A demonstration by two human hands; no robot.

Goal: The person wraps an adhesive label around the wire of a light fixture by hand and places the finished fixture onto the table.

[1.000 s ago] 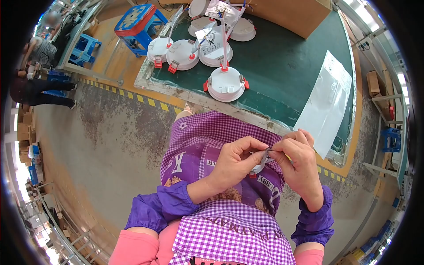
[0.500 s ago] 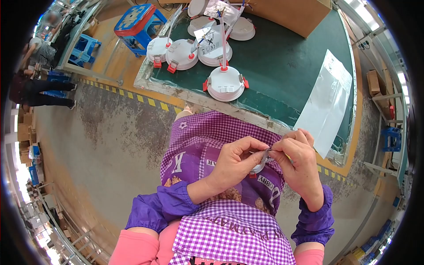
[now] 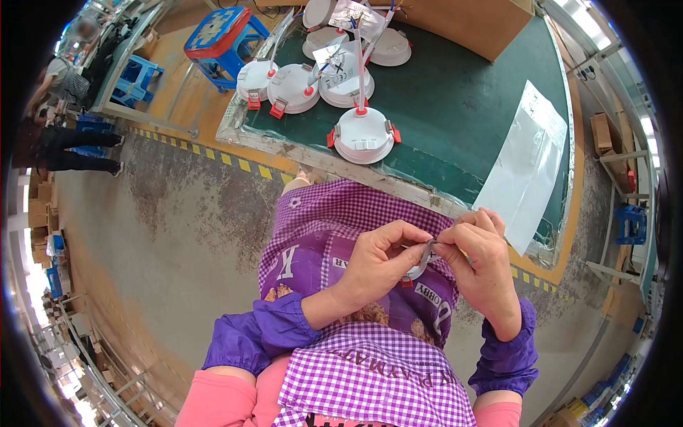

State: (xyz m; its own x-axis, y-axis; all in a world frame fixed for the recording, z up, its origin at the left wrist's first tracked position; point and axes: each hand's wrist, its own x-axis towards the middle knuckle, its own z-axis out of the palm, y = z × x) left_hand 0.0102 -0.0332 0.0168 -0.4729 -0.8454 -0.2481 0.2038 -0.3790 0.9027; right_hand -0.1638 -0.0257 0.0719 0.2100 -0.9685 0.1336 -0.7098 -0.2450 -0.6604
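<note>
Above my lap, my left hand (image 3: 380, 262) and my right hand (image 3: 480, 256) meet fingertip to fingertip. Both are closed in a pinch on a thin grey strip (image 3: 429, 250), its kind too small to tell. Below it, a round white downlight (image 3: 417, 271) with a red clip (image 3: 407, 282) shows partly, mostly hidden by my fingers. On the green table (image 3: 441, 107) beyond my hands, another white downlight (image 3: 363, 137) with two red clips and an upright white cable lies near the edge.
Several more downlights (image 3: 293, 89) with cables and labels crowd the table's left side. A clear plastic bag (image 3: 523, 167) lies at the right, partly over the edge. A cardboard box (image 3: 462, 25) stands at the back. A blue-and-red stool (image 3: 224, 39) and another person (image 3: 67, 148) are at the left.
My hands hold nearly the same pinch, and the things on the table have not moved. The person at the left has shifted slightly.
</note>
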